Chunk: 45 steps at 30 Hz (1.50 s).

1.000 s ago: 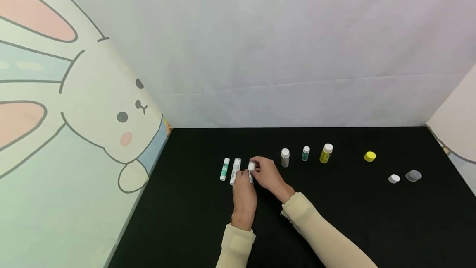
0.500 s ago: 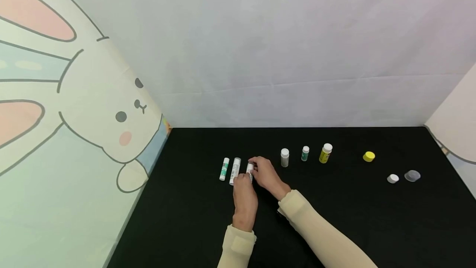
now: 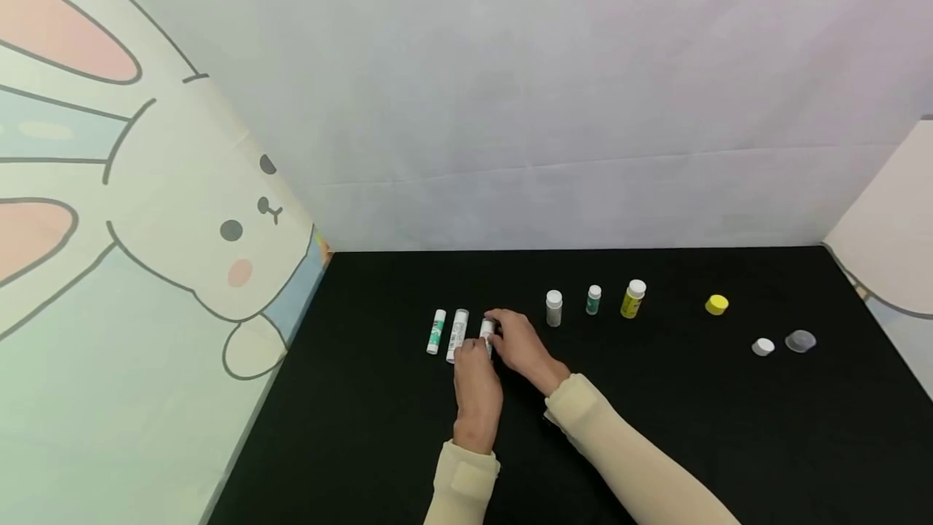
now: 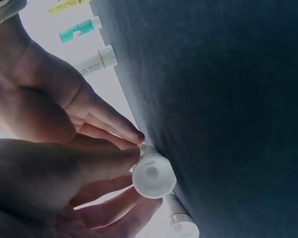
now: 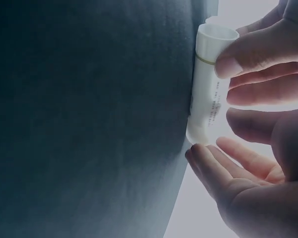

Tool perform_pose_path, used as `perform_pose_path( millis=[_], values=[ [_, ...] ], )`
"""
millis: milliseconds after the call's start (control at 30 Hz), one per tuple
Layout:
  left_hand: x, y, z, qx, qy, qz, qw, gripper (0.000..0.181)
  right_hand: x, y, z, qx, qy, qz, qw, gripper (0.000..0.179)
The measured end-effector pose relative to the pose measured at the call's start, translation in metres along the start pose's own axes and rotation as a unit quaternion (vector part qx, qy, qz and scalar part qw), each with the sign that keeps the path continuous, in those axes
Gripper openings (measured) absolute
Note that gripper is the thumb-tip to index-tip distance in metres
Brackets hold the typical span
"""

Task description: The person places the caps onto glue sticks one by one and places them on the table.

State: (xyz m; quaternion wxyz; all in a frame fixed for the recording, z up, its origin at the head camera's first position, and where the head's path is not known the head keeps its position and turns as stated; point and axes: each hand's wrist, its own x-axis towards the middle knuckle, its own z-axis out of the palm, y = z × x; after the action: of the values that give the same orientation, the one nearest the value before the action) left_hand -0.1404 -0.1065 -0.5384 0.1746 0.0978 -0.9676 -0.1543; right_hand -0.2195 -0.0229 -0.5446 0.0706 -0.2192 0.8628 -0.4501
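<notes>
A white tube like a glue stick (image 3: 487, 328) lies between the hands on the black table, beside two similar tubes. My left hand (image 3: 477, 395) pinches its near end between thumb and fingers; the left wrist view shows that hollow white end (image 4: 153, 181) facing the camera. At the other end of the tube is my right hand (image 3: 521, 349), its forefinger reaching to the tip and the thumb beside it. In the right wrist view the tube (image 5: 206, 99) shows small print and a thin gold ring. To its left lie a longer white tube (image 3: 457, 336) and a green-and-white tube (image 3: 436, 332).
To the right are a white container (image 3: 554, 309), a green one (image 3: 594, 300) and a yellow one (image 3: 632, 300), all with white ends. Farther right sit a yellow cap (image 3: 717, 305), a white cap (image 3: 763, 347) and a translucent cap (image 3: 800, 341). A pale wall (image 3: 547, 201) stands behind the table.
The left fingers have slid slightly back toward the near end of the tube, and the tube sits a little straighter. The right hand stays at the far end. The head view has shifted slightly.
</notes>
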Motion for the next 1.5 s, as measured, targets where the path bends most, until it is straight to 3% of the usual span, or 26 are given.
perform_pose_path(
  millis=[200,633,933,1133,1500],
  values=[
    [-0.002,0.001,-0.004,-0.016,-0.002,-0.002,0.9999,0.032,-0.010,-0.002,-0.006,0.012,0.013,-0.012,0.9998,0.040],
    [-0.004,0.010,-0.010,-0.074,0.014,-0.003,0.9972,0.035,-0.042,-0.003,-0.023,0.012,0.033,-0.023,0.9991,0.041],
    [-0.003,0.018,-0.011,-0.109,0.022,0.011,0.9937,0.036,-0.067,0.002,-0.044,0.009,0.032,-0.001,0.9994,0.040],
    [-0.002,0.023,-0.010,-0.126,0.007,0.001,0.9921,0.037,-0.081,0.009,-0.060,0.002,0.031,0.015,0.9994,0.038],
    [-0.005,0.035,-0.007,-0.136,0.008,0.027,0.9903,0.037,-0.104,0.026,-0.094,-0.022,0.066,0.036,0.9970,0.035]
  ],
)
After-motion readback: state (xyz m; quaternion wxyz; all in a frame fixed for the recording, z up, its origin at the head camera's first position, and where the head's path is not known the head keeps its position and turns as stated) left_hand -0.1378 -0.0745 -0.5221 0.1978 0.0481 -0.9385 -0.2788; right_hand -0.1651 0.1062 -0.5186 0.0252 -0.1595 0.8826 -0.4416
